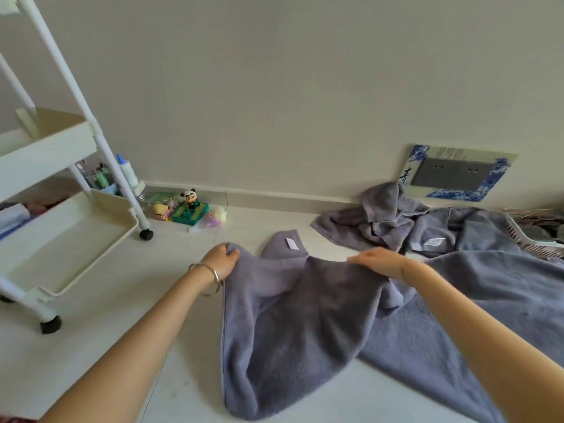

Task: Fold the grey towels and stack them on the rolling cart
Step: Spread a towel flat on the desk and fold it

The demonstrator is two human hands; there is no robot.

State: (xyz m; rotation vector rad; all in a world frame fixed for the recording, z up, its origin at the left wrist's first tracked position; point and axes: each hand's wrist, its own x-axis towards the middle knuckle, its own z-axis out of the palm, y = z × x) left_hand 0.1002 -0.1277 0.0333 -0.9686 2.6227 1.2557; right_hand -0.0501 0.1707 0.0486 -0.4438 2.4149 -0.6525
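A grey towel (293,325) lies rumpled on the pale floor in front of me, a white label near its far edge. My left hand (220,259) pinches its far left corner. My right hand (376,260) rests on the towel's far right part with fingers stretched towards the left; whether it holds cloth I cannot tell. More grey towels (476,264) lie spread and heaped to the right, up to the wall. The white rolling cart (65,239) stands at the left, its near tray bare.
Small toys and a panda figure (190,199) sit by the skirting board beside the cart's wheel. A wall socket with a blue patterned frame (454,174) is at the right. A white slatted basket (537,236) lies at the far right edge.
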